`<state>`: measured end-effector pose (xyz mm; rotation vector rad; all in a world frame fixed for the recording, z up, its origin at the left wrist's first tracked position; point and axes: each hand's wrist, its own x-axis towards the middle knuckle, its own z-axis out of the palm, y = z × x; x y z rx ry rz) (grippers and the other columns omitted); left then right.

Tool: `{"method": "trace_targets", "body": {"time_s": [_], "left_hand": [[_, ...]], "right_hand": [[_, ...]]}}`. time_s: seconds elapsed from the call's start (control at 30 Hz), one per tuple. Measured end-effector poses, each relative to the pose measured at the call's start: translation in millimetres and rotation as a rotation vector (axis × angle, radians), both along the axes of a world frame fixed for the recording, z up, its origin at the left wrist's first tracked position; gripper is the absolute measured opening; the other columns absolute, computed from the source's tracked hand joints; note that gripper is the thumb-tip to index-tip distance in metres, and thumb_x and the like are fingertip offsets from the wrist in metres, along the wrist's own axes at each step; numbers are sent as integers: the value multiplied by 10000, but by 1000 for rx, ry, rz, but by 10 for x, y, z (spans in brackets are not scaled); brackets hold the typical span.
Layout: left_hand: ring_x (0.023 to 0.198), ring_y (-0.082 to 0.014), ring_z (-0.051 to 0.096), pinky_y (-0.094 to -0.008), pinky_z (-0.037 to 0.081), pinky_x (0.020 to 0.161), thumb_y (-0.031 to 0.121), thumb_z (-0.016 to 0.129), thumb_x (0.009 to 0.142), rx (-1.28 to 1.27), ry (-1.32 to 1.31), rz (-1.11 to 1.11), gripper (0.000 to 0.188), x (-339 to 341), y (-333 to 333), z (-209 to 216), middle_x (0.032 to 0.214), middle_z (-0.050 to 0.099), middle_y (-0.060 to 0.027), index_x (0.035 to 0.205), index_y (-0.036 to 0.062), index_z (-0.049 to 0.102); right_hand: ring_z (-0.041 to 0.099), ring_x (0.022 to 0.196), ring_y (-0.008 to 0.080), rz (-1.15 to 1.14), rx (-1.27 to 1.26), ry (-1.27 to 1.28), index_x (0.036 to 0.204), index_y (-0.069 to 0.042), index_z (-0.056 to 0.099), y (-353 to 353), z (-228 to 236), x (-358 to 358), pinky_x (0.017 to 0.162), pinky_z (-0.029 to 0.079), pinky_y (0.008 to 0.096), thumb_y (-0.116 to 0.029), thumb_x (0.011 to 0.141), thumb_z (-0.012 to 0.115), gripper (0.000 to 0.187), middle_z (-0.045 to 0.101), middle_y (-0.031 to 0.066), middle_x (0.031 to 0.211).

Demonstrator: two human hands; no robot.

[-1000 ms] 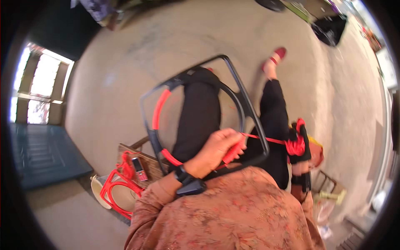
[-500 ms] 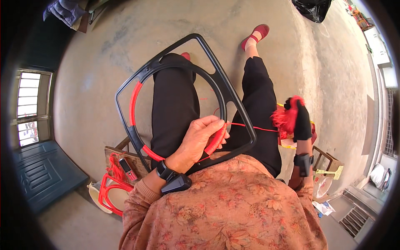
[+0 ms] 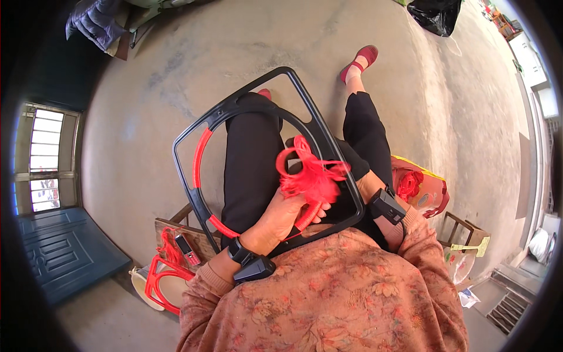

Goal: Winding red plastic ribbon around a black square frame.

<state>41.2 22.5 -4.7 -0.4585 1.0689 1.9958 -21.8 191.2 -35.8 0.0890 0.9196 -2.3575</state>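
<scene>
A black frame (image 3: 321, 132), with a ring inside a squarish outer rim, rests over my lap. Red cord wraps parts of the ring, one stretch (image 3: 202, 149) at the left and another (image 3: 308, 216) under my fingers. My left hand (image 3: 282, 216) is closed around that lower right stretch. In a black glove, my right hand (image 3: 350, 159) grips a loose bundle of red cord (image 3: 312, 175) at the ring's right side. The bundle covers part of the ring and sits just above my left fingers. Most of the gloved fingers are hidden by the bundle and frame.
A bag (image 3: 431, 190) with more red cord stands by my right leg. On the wooden bench (image 3: 205, 233) at my left lie a phone (image 3: 187, 249) and red cord; a red frame (image 3: 153, 281) leans beside it. A black plastic bag (image 3: 435, 16) sits on the floor far right.
My right hand has swung left from beside the bag to the ring, carrying the cord bundle. My left hand keeps its hold, and the frame appears slightly lower and further right.
</scene>
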Motion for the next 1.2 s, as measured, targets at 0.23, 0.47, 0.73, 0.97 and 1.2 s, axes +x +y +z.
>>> {"method": "trace_targets", "body": {"time_s": [0.23,0.47,0.73,0.97,1.2], "left_hand": [[691,-175,636,-275,531,564,134,553,936,67,47,72,205,56,-45,-125,898,647,-103,1089,-1,582],[698,-134,627,-259,524,583,140,590,919,-38,159,140,147,20,4,-188,880,650,-60,1001,21,615],[653,-113,606,-226,508,563,202,566,940,-60,106,25,171,-32,4,-19,789,629,-64,881,43,582],[648,-128,613,-234,513,573,228,556,947,-63,67,23,192,-57,-33,4,784,631,-85,905,41,569],[642,-160,620,-258,519,570,229,559,946,56,23,116,183,-101,-14,36,783,633,-102,950,46,566]], "right_hand": [[630,973,245,121,-476,-119,1359,2,384,-30,259,6,881,505,363,-308,898,591,593,504,219,1297],[595,919,134,170,428,158,1224,10,509,229,172,128,842,484,287,-98,828,668,440,600,106,1100],[571,821,102,106,892,160,1126,-22,581,602,271,855,771,480,265,-147,779,708,391,618,42,907],[619,917,209,-698,413,-180,1100,-38,576,1695,-268,1023,826,511,354,-365,915,595,376,620,86,1035],[575,787,160,-728,128,-302,1066,-46,594,3232,-1285,1432,693,491,291,-391,901,608,383,541,20,814]]}}
